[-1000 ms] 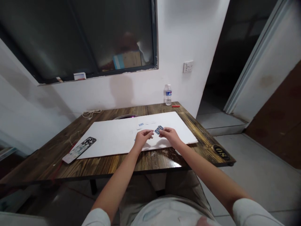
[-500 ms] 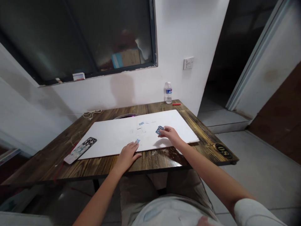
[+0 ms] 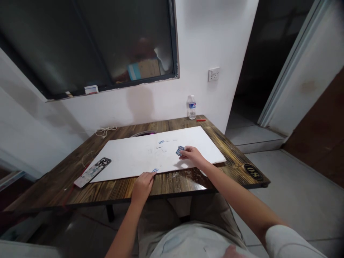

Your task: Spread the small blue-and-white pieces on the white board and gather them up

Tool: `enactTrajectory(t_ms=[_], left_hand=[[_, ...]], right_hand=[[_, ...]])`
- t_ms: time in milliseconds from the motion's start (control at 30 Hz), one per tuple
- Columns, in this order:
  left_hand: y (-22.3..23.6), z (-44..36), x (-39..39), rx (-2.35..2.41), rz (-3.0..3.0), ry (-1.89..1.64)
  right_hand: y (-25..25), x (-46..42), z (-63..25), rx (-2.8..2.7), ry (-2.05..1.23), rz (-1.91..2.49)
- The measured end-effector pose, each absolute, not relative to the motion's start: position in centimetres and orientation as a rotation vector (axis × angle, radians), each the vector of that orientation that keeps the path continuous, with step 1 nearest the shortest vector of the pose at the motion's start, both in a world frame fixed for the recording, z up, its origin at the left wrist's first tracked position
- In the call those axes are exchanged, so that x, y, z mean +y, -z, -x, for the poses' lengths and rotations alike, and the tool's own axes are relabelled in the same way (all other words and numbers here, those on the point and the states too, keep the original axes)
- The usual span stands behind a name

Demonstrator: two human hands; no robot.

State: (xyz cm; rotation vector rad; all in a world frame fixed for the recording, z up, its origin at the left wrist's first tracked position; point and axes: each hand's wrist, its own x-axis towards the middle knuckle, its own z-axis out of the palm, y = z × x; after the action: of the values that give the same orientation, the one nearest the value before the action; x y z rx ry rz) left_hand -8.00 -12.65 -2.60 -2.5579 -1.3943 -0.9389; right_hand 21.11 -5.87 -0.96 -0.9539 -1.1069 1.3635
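A small white card with blue marks (image 3: pixel 155 170) shows at the fingertips of my left hand (image 3: pixel 142 186), low at the near edge of the white board (image 3: pixel 126 154). My left thumb and fingers are closed on that card. Above the right part of the board, my right hand (image 3: pixel 192 156) pinches a small bunch of blue-and-white cards (image 3: pixel 179 150); how many cannot be made out. Another blue-marked card (image 3: pixel 161 142) lies on the board toward its far side. Near it is a thin dark-edged piece (image 3: pixel 159 147), too small to name.
A phone in a patterned case (image 3: pixel 92 172) overlaps the board's left end on the wooden table (image 3: pixel 118 188). At the back stand a water bottle (image 3: pixel 192 107) and a red pen-like object (image 3: pixel 201 120). A white cable (image 3: pixel 104 131) lies back left; a round number plate (image 3: pixel 253 172) marks the right corner.
My left hand has drawn back toward me to the board's near edge, its thumb closing on the card, which moved with it. My right hand with its cards has shifted slightly left and down.
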Motion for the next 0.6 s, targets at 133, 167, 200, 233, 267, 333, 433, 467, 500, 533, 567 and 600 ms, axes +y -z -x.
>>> enactTrajectory(t_ms=[133,167,200,233,267,333,433,467,500,533,567,600], left_hand=[[2.5,7.8,-13.1,-1.445,2.466,1.187],[2.5,7.5,-13.2,-1.482,2.408,1.261],[2.4,6.9,-13.2,-1.52,2.34,1.334],[2.3,6.2,-13.3,-1.554,2.268,1.398],[2.1,5.3,-13.3,-1.574,2.206,1.449],[1.9,3.2,-13.4,-1.542,2.136,1.487],[1.6,0.0,-13.6,-1.411,2.125,1.36],[1.5,-0.7,-13.7,-1.338,2.15,1.31],[1.4,-1.3,-13.8,-1.277,2.174,1.26],[1.4,-1.7,-13.9,-1.225,2.2,1.212],[1.4,-1.9,-14.0,-1.183,2.228,1.166],[1.4,-2.0,-14.1,-1.149,2.253,1.126]], right_hand=[[1.2,-6.4,-20.6,-1.204,-1.513,0.937],[1.3,-6.5,-20.4,-1.231,-1.569,0.926],[1.4,-6.6,-20.3,-1.264,-1.622,0.922],[1.5,-6.7,-20.2,-1.311,-1.661,0.926],[1.5,-6.8,-20.1,-1.373,-1.675,0.937],[1.7,-6.9,-20.0,-1.516,-1.648,0.962],[1.8,-6.8,-19.8,-1.652,-1.558,0.959],[1.7,-6.8,-19.8,-1.658,-1.551,0.95],[1.7,-6.8,-19.8,-1.648,-1.557,0.942],[1.6,-6.8,-19.9,-1.627,-1.571,0.936],[1.5,-6.8,-20.0,-1.601,-1.594,0.936],[1.4,-6.8,-20.1,-1.574,-1.62,0.935]])
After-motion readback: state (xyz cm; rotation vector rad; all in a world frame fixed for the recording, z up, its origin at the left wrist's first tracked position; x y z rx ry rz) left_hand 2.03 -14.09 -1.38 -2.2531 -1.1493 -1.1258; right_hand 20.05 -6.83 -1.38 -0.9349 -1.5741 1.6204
